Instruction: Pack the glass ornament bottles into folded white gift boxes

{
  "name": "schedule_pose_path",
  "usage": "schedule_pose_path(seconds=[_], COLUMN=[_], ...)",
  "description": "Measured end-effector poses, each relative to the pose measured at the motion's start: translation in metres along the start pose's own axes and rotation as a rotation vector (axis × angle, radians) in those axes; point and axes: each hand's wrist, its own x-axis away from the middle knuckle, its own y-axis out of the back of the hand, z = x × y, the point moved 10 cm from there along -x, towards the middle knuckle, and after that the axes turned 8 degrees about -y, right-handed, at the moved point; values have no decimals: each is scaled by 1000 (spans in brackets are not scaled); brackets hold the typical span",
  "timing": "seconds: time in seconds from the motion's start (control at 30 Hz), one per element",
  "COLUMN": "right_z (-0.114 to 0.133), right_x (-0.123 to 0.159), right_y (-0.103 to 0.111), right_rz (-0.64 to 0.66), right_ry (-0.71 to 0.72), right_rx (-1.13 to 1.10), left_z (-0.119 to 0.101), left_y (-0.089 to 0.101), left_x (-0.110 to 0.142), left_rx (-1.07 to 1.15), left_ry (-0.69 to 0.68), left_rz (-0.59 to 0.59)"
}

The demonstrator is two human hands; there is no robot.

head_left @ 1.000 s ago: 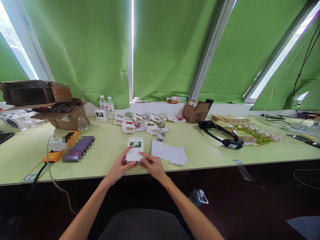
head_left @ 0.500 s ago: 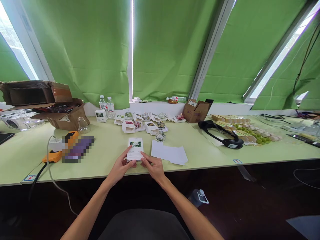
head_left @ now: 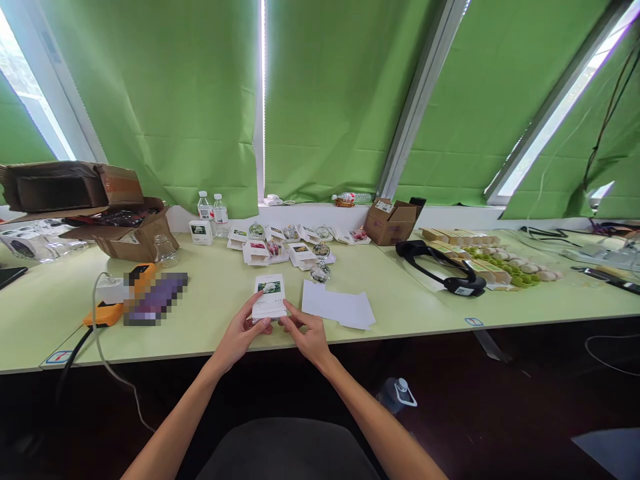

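A small white carton (head_left: 269,303) with a green-and-white flower picture lies near the table's front edge, between my two hands. My left hand (head_left: 243,331) grips its left side and lower corner, thumb along the near edge. On the opposite side, my right hand (head_left: 306,333) pinches the lower right corner with thumb and fingers. Just right of the carton lie white paper sheets (head_left: 337,307). Farther back, several opened white cartons (head_left: 257,251) and clear round ornaments (head_left: 321,272) sit in a cluster.
A headset (head_left: 445,268) rests to the right, in front of a brown cardboard box (head_left: 393,221). Egg-tray-like green and white pieces (head_left: 520,267) lie farther right. At left are an orange device (head_left: 144,277), a cable, cartons and water bottles (head_left: 220,215).
My right fingers have shifted slightly at the carton's lower right corner. Both hands otherwise keep their hold, and the view has moved only a little.
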Motion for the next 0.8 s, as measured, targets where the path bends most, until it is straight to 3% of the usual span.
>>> schedule_pose_path(seconds=[0.53,0.8], right_z=[-1,-3], right_x=[-1,-1], right_y=[3,3], right_rz=[-21,-23], right_ry=[-63,-28], right_rx=[-114,-96], left_z=[4,2], left_y=[2,0], left_x=[0,0], left_rx=[4,6], left_ry=[19,39], left_rz=[7,2])
